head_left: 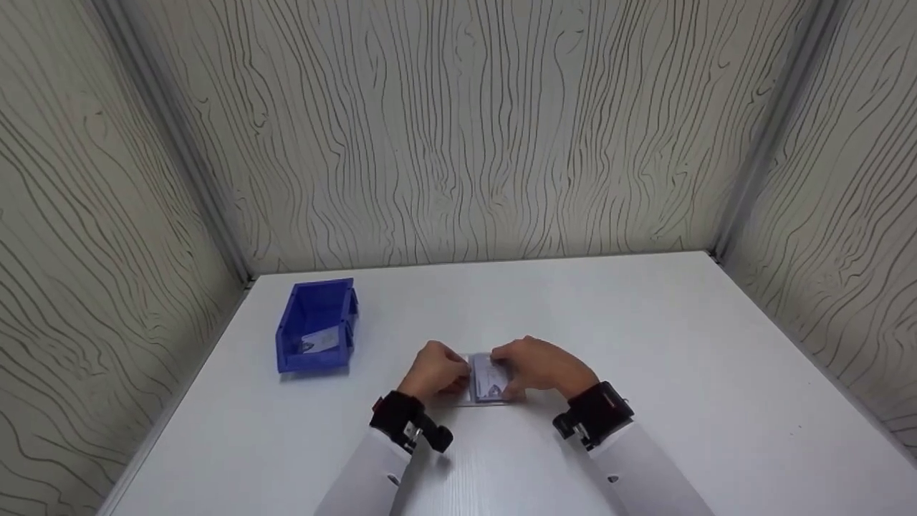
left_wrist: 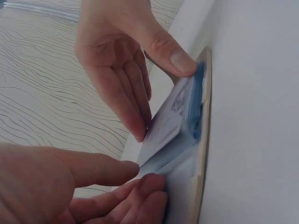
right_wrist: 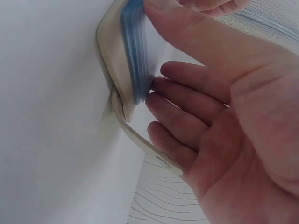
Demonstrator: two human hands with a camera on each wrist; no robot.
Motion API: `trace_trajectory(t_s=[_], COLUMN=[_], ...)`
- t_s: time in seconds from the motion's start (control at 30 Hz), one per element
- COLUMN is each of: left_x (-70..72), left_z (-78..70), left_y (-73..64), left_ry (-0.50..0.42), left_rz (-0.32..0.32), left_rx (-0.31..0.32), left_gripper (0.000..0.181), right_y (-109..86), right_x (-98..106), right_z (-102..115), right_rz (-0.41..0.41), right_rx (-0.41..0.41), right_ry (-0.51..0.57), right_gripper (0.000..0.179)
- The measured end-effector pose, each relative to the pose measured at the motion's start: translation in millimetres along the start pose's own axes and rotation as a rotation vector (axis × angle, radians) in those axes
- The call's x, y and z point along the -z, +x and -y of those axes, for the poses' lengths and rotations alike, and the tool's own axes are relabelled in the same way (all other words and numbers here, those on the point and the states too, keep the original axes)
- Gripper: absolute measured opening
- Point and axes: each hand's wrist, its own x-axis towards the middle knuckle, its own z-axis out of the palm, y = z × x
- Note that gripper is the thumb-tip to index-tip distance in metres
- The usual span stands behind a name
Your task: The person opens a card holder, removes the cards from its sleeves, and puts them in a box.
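A card holder [head_left: 464, 400] with a pale cover and clear blue-edged sleeves [right_wrist: 133, 51] lies open on the white table. On its right-hand stack of sleeves is a white printed card [head_left: 490, 380], its near edge tilted up a little in the left wrist view. My left hand [head_left: 435, 371] pinches the card's left edge with thumb and curled fingers. From the right, my right hand [head_left: 541, 364] grips the sleeve stack, thumb [left_wrist: 183, 63] on one edge and fingers at the opposite one. A pale strap [right_wrist: 140, 142] with a snap sticks out beside the right palm.
A blue open bin [head_left: 315, 362] stands at the table's back left, with a white printed card [head_left: 320, 340] inside. Wood-patterned panels [head_left: 458, 129] close off the back and both sides of the table [head_left: 645, 322].
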Motion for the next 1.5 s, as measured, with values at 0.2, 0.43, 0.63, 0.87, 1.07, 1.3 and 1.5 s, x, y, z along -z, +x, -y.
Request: trace_trajectory(t_s=[0.2, 0.43, 0.63, 0.87, 1.07, 1.3, 1.5], left_x=[-0.9, -0.9, -3.9, -7.0, -5.4, -2.5, -0.5], left_z=[1.4, 1.2, 2.3, 1.7, -0.9, -2.1, -1.1], left_y=[-0.6, -0.5, 0.7, 1.1, -0.2, -2.0, -0.4], left_ry=[-0.015, -0.005, 0.018, 0.040, 0.063, 0.056, 0.054], left_rz=[0.005, 0.018, -0.010, -0.023, -0.016, -0.003, -0.001], left_rx=[-0.023, -0.022, -0.047, -0.020, 0.001, -0.003, -0.010], left_gripper=[0.020, 0.024, 0.020, 0.020, 0.023, 0.024, 0.024], right_y=[1.4, 3.2, 2.5, 1.8, 2.2, 2.7, 4.5], right_x=[-2.7, -5.6, -3.7, -6.5, -7.4, -7.0, -6.6], right_z=[2.7, 5.8, 7.3, 4.8, 4.3, 5.4, 4.2], right_rz=[0.005, 0.014, -0.002, -0.005, -0.006, 0.001, -0.002], right_rx=[-0.018, -0.023, 0.007, 0.015, 0.007, -0.004, 0.017], right_ry=[0.031, 0.074, 0.093, 0.107, 0.128, 0.121, 0.082], right_gripper=[0.058, 0.059, 0.060, 0.067, 0.067, 0.067, 0.065])
